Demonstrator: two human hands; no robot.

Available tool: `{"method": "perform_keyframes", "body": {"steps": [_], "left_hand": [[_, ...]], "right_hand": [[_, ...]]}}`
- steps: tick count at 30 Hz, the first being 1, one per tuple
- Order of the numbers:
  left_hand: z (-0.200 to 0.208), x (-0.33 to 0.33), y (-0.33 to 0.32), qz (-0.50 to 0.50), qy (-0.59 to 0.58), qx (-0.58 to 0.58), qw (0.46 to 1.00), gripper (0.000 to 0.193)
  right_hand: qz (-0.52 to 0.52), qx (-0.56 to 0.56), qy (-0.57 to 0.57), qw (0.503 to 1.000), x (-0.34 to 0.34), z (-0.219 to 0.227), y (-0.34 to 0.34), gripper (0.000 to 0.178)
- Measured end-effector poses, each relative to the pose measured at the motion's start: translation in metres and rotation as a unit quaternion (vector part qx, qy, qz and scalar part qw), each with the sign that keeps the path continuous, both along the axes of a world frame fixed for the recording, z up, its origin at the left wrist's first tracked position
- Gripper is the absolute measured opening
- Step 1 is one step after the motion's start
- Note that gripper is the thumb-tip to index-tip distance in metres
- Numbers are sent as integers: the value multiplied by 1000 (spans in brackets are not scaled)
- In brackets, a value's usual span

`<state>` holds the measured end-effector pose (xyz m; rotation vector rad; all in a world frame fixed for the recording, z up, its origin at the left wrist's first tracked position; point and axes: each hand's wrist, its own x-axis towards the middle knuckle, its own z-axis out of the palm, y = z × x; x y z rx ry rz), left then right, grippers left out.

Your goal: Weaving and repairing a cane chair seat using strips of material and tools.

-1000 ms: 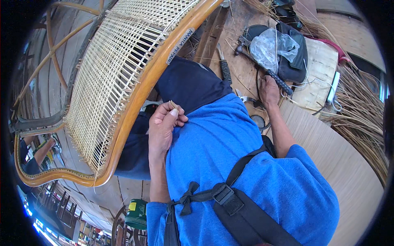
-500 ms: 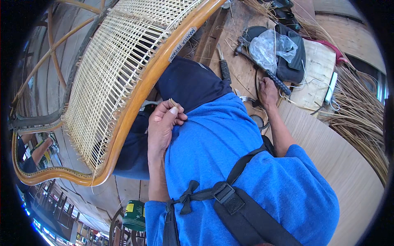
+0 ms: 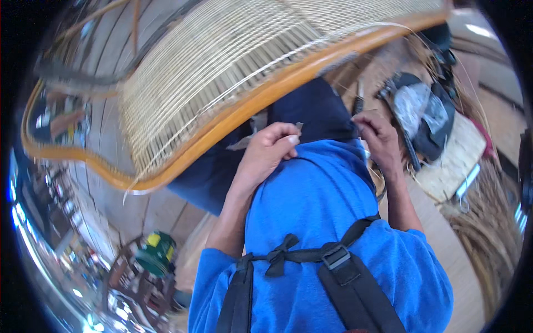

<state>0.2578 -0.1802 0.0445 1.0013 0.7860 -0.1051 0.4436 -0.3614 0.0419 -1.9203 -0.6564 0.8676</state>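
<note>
A woven cane panel in a curved, glossy brown wooden frame leans across my legs. Just below that frame, my left hand is closed, with a small tan sliver pinched between thumb and fingertips. My right hand hovers over the right side of my lap, fingers bent together. Whatever they may hold is too blurred to make out. A long pale cane strand loops over the panel's upper edge.
To the right lie a hammer, a clear plastic bag, a dark pouch and a knife. Bundles of loose cane strands spread at far right. A green container stands at lower left.
My right hand has moved from beside the hammer toward my lap, nearer my left hand. The left hand still pinches the sliver. My view has swung, so the panel appears turned and higher.
</note>
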Motion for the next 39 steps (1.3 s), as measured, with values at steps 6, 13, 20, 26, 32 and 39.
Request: {"method": "perform_keyframes", "body": {"steps": [6,13,20,26,32,39], "left_hand": [[13,-19,-5,16,14,1,1000,17],[21,-36,-6,54,32,13,998,17],[21,-46,-5,76,21,8,997,21],[16,-55,-7,74,27,23,997,27],[15,-54,-10,104,-10,-4,995,24],[5,-61,-8,91,-18,1,996,22]], "right_hand": [[245,109,-159,950,-25,16,67,21],[392,79,-194,896,-31,23,82,27],[442,36,-178,878,-44,48,107,28],[554,44,-223,801,-45,66,124,25],[591,51,-274,757,-49,68,127,22],[562,71,-216,796,-62,57,138,17]]}}
